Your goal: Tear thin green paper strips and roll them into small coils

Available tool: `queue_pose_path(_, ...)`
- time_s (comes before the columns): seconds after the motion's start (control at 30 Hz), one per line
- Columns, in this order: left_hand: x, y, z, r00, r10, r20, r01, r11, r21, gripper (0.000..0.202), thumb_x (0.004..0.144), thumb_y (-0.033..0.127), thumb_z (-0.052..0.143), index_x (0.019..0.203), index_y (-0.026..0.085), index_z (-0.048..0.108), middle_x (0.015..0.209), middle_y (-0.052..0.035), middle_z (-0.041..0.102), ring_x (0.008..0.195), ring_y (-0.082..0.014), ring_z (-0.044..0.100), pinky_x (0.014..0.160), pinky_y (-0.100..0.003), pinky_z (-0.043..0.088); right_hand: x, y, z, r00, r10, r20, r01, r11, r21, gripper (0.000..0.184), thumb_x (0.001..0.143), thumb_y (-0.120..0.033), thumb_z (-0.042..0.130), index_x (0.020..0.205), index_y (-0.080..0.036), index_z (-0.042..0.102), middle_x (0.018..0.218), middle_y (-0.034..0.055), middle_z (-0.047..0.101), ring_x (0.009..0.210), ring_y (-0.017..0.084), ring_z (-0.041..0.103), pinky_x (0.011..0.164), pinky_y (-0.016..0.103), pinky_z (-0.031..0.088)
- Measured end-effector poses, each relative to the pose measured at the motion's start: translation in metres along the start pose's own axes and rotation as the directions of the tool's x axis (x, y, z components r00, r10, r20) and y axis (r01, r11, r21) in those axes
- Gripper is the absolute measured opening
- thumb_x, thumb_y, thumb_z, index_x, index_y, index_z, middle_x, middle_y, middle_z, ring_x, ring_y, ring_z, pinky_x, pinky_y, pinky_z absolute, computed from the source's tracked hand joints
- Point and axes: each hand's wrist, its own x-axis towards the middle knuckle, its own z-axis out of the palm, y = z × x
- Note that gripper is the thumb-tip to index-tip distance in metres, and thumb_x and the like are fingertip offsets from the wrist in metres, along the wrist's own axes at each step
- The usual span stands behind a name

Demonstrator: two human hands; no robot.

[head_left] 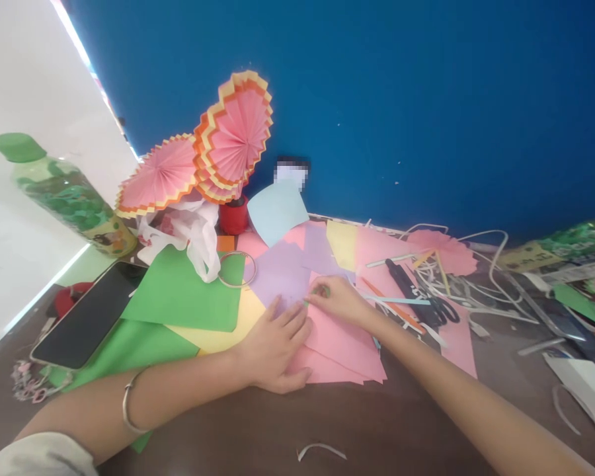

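My left hand [274, 347] lies flat, fingers spread, pressing down on a stack of pink paper sheets [342, 347] beside a lilac sheet [282, 274]. My right hand [338, 301] is just beyond it, fingers pinched around a small green object [321, 290] at the edge of the pink paper; what the object is stays unclear. A metal bangle [129, 406] circles my left wrist.
Green sheets [183, 291] and a yellow sheet lie left, with a phone [86, 317] on them. Pink pleated paper fans [213, 155], a green-capped bottle [64, 195], a white bag and a ring [235, 270] stand behind. Black scissors [419, 294], paper strips and clutter fill the right.
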Motion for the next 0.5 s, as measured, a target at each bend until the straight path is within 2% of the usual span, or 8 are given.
queue_pose_path(0.2,-0.0039,0.0037,-0.0002,0.999,0.019,0.033,-0.019,1.000,-0.008,0.068,0.083,0.050,0.027,0.130,0.002,0.032,0.131,-0.0197,0.041,0.128,-0.0317,0.025,0.105,-0.052,0.006,-0.0087,-0.0012,0.0027,0.999,-0.033,0.028,0.032,0.998,0.055,0.016,0.074,-0.029,0.053,0.072,-0.018,0.065,0.074,0.0029,0.065,0.067,0.016,0.056,0.063,0.029,0.043)
queue_pose_path(0.33,-0.0048,0.0043,-0.0033,0.998,0.022,0.054,-0.021,1.000,-0.009,0.071,0.083,0.052,0.025,0.131,0.001,0.031,0.133,-0.0222,0.038,0.130,-0.0327,0.021,0.104,-0.053,0.007,-0.0099,0.0032,0.0047,0.998,-0.023,-0.059,0.029,0.993,0.114,0.015,0.074,-0.030,0.053,0.077,-0.019,0.064,0.081,0.0032,0.066,0.072,0.017,0.057,0.069,0.031,0.044)
queue_pose_path(0.5,-0.0057,0.0046,-0.0058,0.997,0.035,0.072,-0.035,0.999,-0.011,0.072,0.084,0.052,0.022,0.133,-0.001,0.025,0.137,-0.0233,0.031,0.130,-0.0327,0.019,0.104,-0.054,0.005,-0.0083,0.0077,0.0052,0.992,0.002,-0.126,0.020,0.985,0.173,0.015,0.073,-0.031,0.053,0.071,-0.019,0.062,0.078,0.0024,0.066,0.075,0.018,0.058,0.070,0.031,0.043)
